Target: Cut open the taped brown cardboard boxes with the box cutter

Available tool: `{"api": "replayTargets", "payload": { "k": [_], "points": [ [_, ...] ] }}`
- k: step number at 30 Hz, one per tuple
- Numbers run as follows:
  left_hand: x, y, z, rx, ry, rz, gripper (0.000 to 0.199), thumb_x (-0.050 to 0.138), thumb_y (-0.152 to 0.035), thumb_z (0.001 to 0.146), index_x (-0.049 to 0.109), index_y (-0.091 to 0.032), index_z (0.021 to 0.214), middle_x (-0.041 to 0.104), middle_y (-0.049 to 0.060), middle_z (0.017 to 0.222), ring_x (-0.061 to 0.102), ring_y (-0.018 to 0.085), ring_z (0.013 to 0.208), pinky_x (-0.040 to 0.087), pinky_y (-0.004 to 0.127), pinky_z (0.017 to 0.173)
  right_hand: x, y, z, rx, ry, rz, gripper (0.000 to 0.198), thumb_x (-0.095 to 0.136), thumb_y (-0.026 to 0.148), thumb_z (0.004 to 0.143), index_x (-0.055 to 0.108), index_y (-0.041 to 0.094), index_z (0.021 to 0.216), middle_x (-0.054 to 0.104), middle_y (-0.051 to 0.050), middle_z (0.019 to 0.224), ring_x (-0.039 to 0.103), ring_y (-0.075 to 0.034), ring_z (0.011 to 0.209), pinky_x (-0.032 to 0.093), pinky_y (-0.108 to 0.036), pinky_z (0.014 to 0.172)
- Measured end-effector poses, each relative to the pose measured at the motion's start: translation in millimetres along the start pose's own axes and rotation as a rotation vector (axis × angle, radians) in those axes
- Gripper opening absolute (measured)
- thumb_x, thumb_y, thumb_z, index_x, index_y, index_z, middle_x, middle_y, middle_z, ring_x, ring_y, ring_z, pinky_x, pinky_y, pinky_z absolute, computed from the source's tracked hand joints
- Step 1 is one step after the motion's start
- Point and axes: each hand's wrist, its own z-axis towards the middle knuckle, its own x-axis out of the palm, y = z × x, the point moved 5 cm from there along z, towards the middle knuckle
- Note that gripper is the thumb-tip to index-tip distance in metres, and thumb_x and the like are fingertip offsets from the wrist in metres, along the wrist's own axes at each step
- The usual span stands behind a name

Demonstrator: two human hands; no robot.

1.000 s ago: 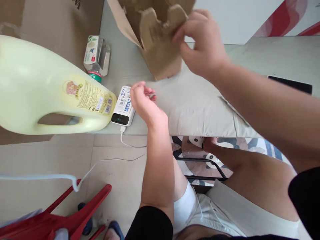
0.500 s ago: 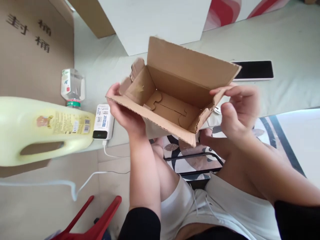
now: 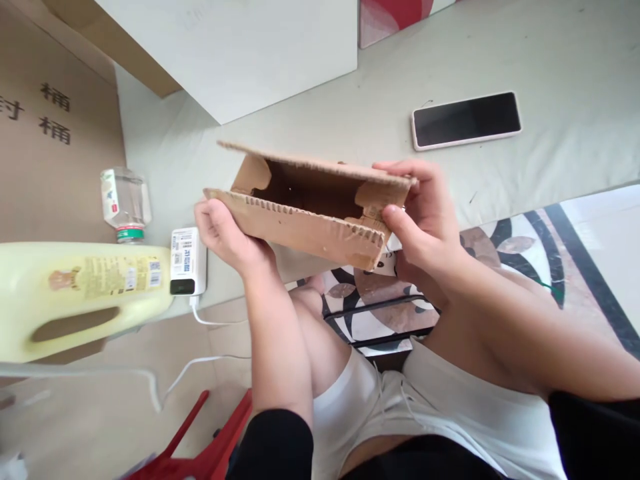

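- Above the person's lap, a small cardboard box [image 3: 310,213] is held in the air between both hands, its open side facing the camera; it hangs just over the near edge of the pale table [image 3: 550,60].
- Left hand [image 3: 225,233] is closed around the box's left end, fingers curled under it and palm against the cardboard.
- Right hand [image 3: 425,213] clamps the right end; thumb presses a folded flap on the near side, fingers wrap behind.
- Left of the box lie a power bank [image 3: 186,260], a clear bottle [image 3: 125,200] and a yellow jug [image 3: 75,293]; a phone [image 3: 466,120] lies beyond, well apart.
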Motion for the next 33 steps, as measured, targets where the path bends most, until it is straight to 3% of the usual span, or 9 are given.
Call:
{"api": "replayTargets", "payload": {
  "k": [3, 9, 17, 21, 24, 29, 33],
  "points": [
    [-3.2, 2.3, -3.2, -0.004, 0.029, 0.012, 0.043, 0.072, -0.045, 0.083, 0.042, -0.018, 0.069, 0.035, -0.003, 0.07, 0.04, 0.01, 0.067, 0.035, 0.026, 0.07, -7.2, 0.3, -3.1, -0.038, 0.022, 0.083, 0.033, 0.047, 0.053, 0.098, 0.055, 0.028, 0.117, 0.059, -0.007, 0.127, 0.052, -0.029, 0.133, 0.044, -0.055, 0.116],
    [-12.0, -6.7, -19.5, -0.027, 0.02, 0.056, 0.053, 0.079, -0.053, 0.073, 0.04, -0.018, 0.069, 0.04, -0.002, 0.074, 0.045, 0.01, 0.07, 0.039, 0.025, 0.073, -16.2, 2.8, -11.0, -0.082, 0.104, 0.223, 0.036, 0.045, 0.056, 0.096, 0.056, 0.026, 0.112, 0.059, -0.008, 0.123, 0.054, -0.029, 0.128, 0.044, -0.055, 0.112],
    [-7.0, -23.0, -47.1, -0.066, 0.003, 0.204, 0.05, 0.074, -0.057, 0.075, 0.042, -0.019, 0.073, 0.041, -0.002, 0.073, 0.043, 0.01, 0.07, 0.041, 0.025, 0.072, -23.9, 4.8, -8.0, 0.114, 0.041, 0.158, 0.008, 0.047, 0.031, 0.089, 0.05, 0.025, 0.091, 0.063, -0.007, 0.106, 0.059, -0.024, 0.108, 0.05, -0.046, 0.103],
    [-4.4, -35.0, -68.3, -0.029, 0.037, 0.325, 0.044, 0.076, -0.05, 0.074, 0.053, -0.019, 0.096, 0.051, -0.001, 0.086, 0.052, 0.012, 0.084, 0.046, 0.027, 0.085, -37.9, -1.7, -5.3, 0.172, 0.033, 0.138, 0.008, 0.043, 0.026, 0.087, 0.05, 0.024, 0.09, 0.064, -0.006, 0.106, 0.059, -0.024, 0.109, 0.051, -0.046, 0.103],
    [2.4, -39.9, -87.8, -0.035, 0.137, 0.384, 0.052, 0.074, -0.044, 0.077, 0.052, -0.021, 0.119, 0.054, 0.001, 0.097, 0.057, 0.013, 0.093, 0.048, 0.029, 0.095, -56.3, -9.3, -4.0, 0.231, 0.016, 0.134, 0.006, 0.043, 0.024, 0.087, 0.049, 0.024, 0.088, 0.064, -0.006, 0.104, 0.059, -0.025, 0.108, 0.051, -0.043, 0.102],
    [12.8, -46.1, -113.7, 0.001, 0.252, 0.522, 0.051, 0.065, -0.049, 0.085, 0.055, -0.024, 0.128, 0.057, 0.005, 0.111, 0.059, 0.019, 0.111, 0.046, 0.037, 0.108, -82.4, -15.6, -2.3, 0.269, 0.002, 0.214, 0.014, 0.045, 0.016, 0.07, 0.047, 0.024, 0.081, 0.063, -0.006, 0.096, 0.059, -0.024, 0.095, 0.052, -0.039, 0.088],
    [12.5, -47.7, -123.1, 0.026, 0.311, 0.558, 0.048, 0.06, -0.053, 0.089, 0.059, -0.027, 0.13, 0.058, 0.006, 0.126, 0.056, 0.022, 0.126, 0.041, 0.041, 0.117, -88.5, -13.9, -3.5, 0.231, -0.014, 0.254, 0.017, 0.044, 0.016, 0.066, 0.05, 0.024, 0.079, 0.061, -0.005, 0.091, 0.056, -0.023, 0.088, 0.05, -0.038, 0.082]
  ]
}}
